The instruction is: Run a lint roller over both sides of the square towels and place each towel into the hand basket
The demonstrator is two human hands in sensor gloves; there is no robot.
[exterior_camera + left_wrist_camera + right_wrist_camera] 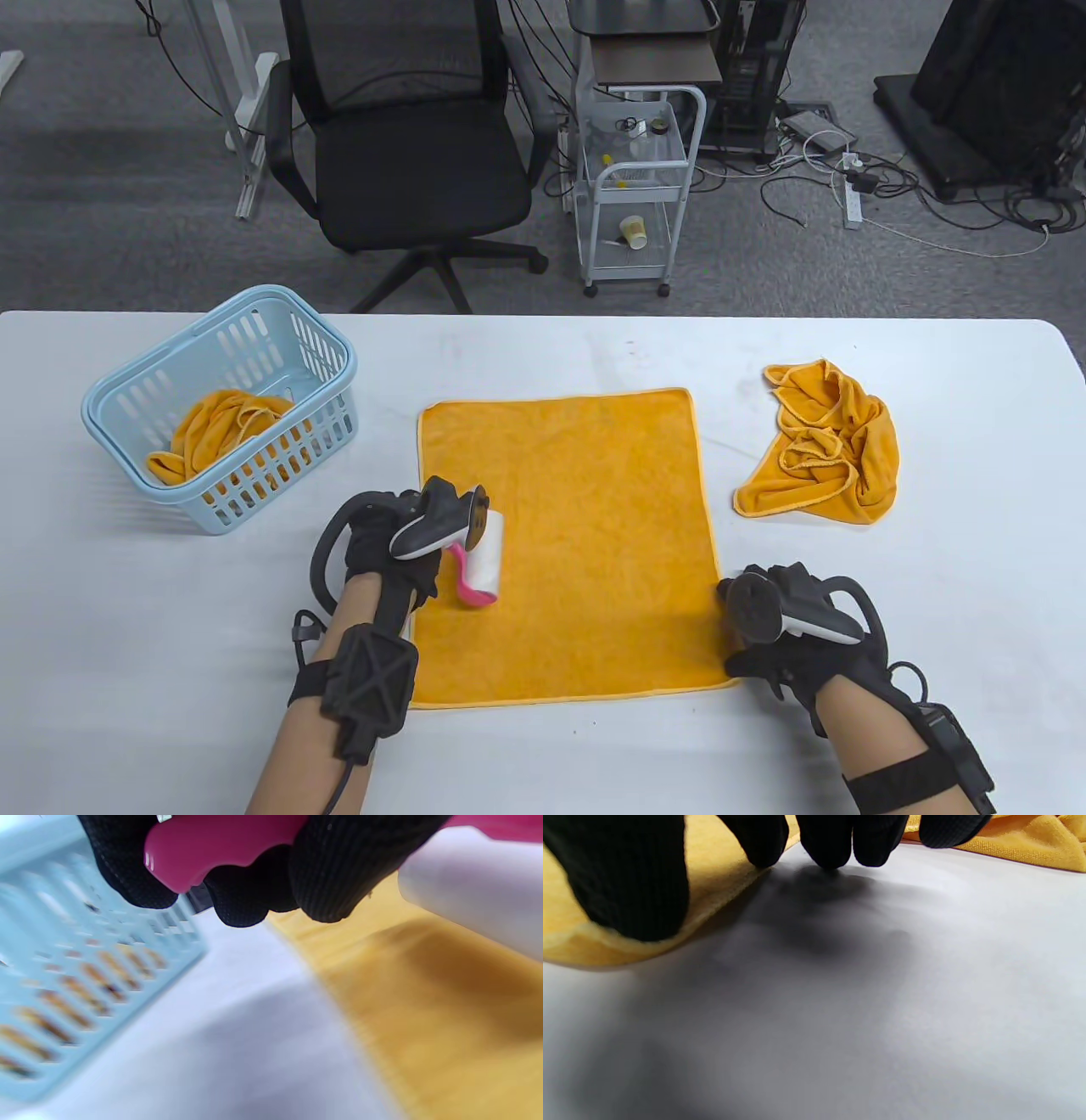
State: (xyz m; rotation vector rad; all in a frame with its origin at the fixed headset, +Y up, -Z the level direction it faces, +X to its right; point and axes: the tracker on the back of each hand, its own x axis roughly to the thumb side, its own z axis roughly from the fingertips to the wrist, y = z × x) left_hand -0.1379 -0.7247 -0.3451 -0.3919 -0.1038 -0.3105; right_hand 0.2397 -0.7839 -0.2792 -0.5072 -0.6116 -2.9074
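An orange square towel point(568, 526) lies flat in the middle of the white table. My left hand point(386, 552) grips the pink handle of the lint roller point(482, 567), whose white roll rests on the towel near its left edge. The left wrist view shows my fingers point(331, 878) curled round the pink handle point(220, 844), the white roll point(475, 887) over the towel point(445, 1005). My right hand point(755, 645) presses the towel's near right corner; its thumb point(628, 878) lies on the towel edge point(721, 870), the fingertips on the table. The light blue hand basket point(280, 475) at the left holds one orange towel point(216, 424).
A crumpled orange towel point(827, 446) lies at the right of the table, seen too as a crumpled towel point(1031, 849) behind my right fingers. The basket's slotted wall point(76, 976) stands close to my left hand. Beyond the table's far edge are an office chair point(407, 127) and a white cart point(636, 187).
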